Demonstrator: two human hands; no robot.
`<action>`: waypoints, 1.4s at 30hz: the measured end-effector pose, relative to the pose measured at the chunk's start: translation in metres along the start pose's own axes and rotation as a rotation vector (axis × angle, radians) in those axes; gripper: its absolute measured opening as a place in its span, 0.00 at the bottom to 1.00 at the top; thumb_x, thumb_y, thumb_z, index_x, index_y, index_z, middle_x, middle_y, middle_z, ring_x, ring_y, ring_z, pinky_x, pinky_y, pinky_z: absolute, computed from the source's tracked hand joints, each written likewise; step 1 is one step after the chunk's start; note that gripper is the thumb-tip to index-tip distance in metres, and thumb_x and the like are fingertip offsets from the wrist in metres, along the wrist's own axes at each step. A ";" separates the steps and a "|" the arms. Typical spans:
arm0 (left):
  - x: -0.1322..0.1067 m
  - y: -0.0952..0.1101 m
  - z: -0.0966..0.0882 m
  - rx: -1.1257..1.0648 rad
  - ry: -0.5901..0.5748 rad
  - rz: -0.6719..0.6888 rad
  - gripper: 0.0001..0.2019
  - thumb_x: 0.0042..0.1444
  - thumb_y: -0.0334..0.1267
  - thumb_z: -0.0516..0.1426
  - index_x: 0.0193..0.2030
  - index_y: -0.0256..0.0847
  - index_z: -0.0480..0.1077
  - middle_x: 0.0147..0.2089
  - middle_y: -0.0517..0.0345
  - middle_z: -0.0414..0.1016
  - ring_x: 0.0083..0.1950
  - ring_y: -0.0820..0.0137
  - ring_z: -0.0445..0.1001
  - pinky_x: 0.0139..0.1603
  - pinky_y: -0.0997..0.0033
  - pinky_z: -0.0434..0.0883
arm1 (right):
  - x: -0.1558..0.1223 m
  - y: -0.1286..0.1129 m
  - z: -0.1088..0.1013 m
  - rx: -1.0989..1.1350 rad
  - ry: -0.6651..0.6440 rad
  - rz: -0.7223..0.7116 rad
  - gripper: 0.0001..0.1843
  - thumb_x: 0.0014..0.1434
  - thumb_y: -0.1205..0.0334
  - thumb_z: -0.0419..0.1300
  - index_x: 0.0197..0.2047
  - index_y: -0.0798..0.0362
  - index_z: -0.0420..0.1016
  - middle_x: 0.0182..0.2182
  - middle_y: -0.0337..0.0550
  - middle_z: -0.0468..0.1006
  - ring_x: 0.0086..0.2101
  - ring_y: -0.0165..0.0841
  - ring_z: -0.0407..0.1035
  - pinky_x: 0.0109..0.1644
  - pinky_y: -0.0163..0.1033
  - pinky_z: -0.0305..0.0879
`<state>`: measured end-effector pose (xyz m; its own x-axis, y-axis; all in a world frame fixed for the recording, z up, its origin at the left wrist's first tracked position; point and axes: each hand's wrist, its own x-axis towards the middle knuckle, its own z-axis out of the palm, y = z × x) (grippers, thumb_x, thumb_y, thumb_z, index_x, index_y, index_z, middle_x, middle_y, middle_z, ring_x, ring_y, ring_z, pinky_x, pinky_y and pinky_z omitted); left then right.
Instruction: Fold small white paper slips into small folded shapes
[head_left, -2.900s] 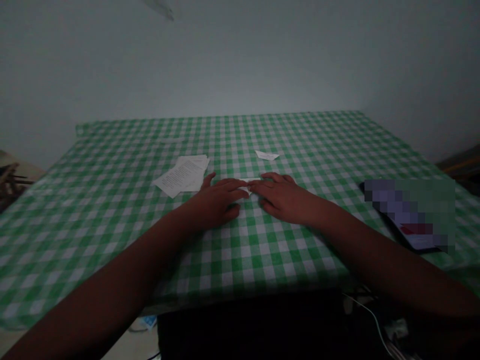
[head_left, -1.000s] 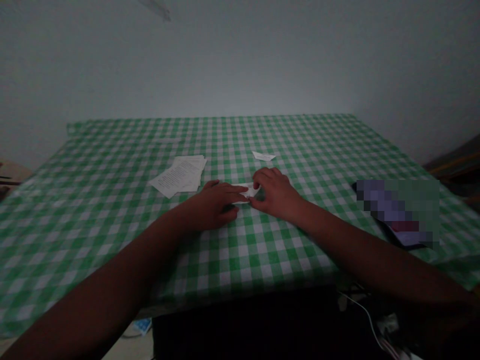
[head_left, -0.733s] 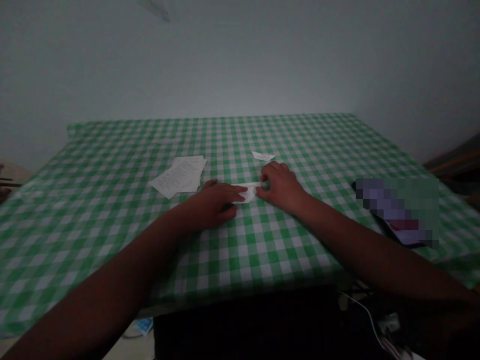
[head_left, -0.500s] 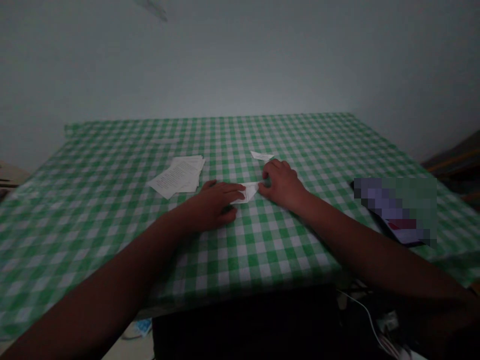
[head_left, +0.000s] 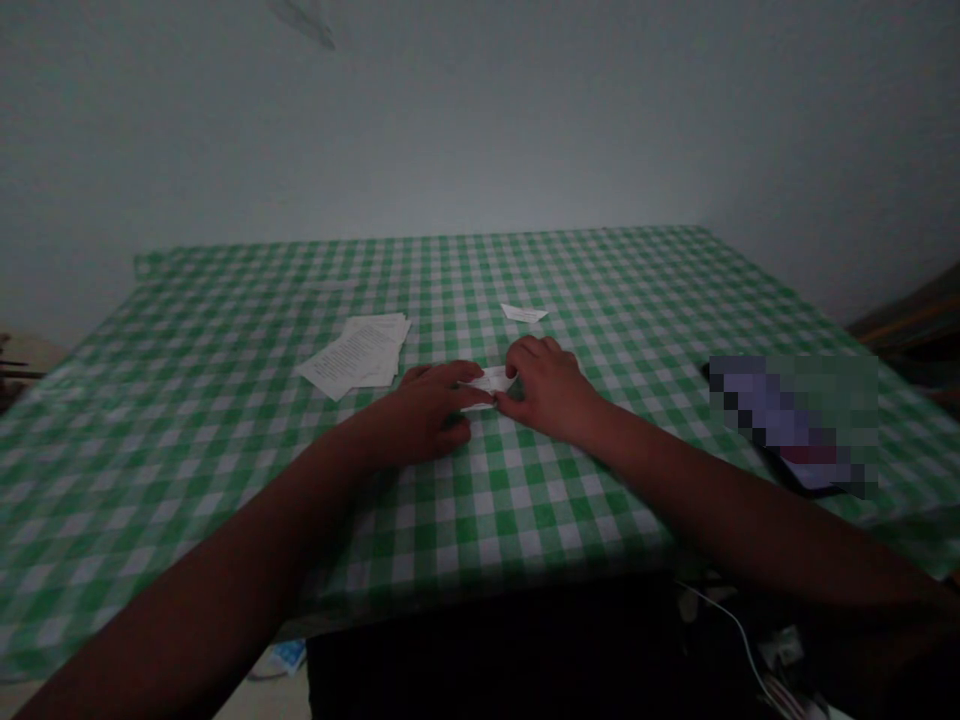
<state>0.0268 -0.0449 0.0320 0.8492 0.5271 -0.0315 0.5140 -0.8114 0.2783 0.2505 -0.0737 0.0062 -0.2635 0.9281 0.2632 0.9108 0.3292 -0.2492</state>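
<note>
Pressing a small folded paper (head_left: 487,381) against the checked cloth of the bench (head_left: 525,520), the person keeps it between both hands. The left hand (head_left: 427,410) lies nearly flat, its grip spread with the fingers over the paper. The right hand (head_left: 547,388) is curved against the other end, but a pinch cannot be told. A stack of printed sheets (head_left: 352,352) lies left of the folded paper, and a small paper piece (head_left: 523,313) lies beyond it. Uneven pressure could make the paper slip or its fold spring open, and a wide hand movement could disturb the sheets.
</note>
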 end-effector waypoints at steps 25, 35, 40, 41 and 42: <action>0.000 0.000 -0.003 -0.050 -0.006 0.014 0.26 0.58 0.34 0.52 0.64 0.48 0.62 0.70 0.56 0.63 0.68 0.59 0.62 0.69 0.49 0.53 | -0.001 -0.002 0.000 0.027 0.005 0.037 0.14 0.54 0.51 0.63 0.38 0.50 0.66 0.44 0.47 0.73 0.45 0.45 0.64 0.41 0.46 0.60; -0.001 0.000 -0.003 -0.045 -0.002 0.013 0.25 0.58 0.35 0.52 0.64 0.46 0.63 0.70 0.56 0.63 0.69 0.60 0.62 0.69 0.51 0.53 | 0.000 0.000 -0.003 0.022 -0.009 0.069 0.16 0.52 0.49 0.65 0.37 0.49 0.67 0.44 0.48 0.73 0.46 0.46 0.64 0.42 0.47 0.61; 0.000 -0.001 -0.002 -0.042 -0.008 0.020 0.26 0.58 0.35 0.53 0.64 0.47 0.62 0.70 0.55 0.62 0.68 0.59 0.62 0.69 0.49 0.53 | -0.003 -0.004 -0.001 0.026 0.009 0.076 0.16 0.51 0.50 0.65 0.37 0.50 0.67 0.43 0.47 0.72 0.46 0.46 0.64 0.42 0.46 0.60; 0.000 -0.001 -0.001 -0.043 -0.007 0.024 0.26 0.58 0.35 0.53 0.64 0.47 0.62 0.70 0.56 0.62 0.68 0.59 0.62 0.69 0.49 0.54 | -0.003 -0.005 -0.001 0.024 0.010 0.078 0.16 0.51 0.50 0.64 0.37 0.50 0.67 0.43 0.47 0.72 0.46 0.45 0.64 0.42 0.46 0.60; 0.000 -0.002 -0.001 -0.044 -0.006 0.025 0.25 0.58 0.35 0.53 0.64 0.47 0.63 0.70 0.56 0.62 0.68 0.59 0.62 0.69 0.50 0.53 | -0.003 -0.005 -0.001 0.021 0.007 0.080 0.16 0.51 0.50 0.64 0.37 0.50 0.67 0.43 0.47 0.72 0.46 0.45 0.64 0.42 0.46 0.60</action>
<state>0.0261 -0.0433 0.0325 0.8626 0.5050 -0.0294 0.4865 -0.8124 0.3214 0.2471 -0.0781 0.0081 -0.1880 0.9502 0.2485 0.9218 0.2580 -0.2893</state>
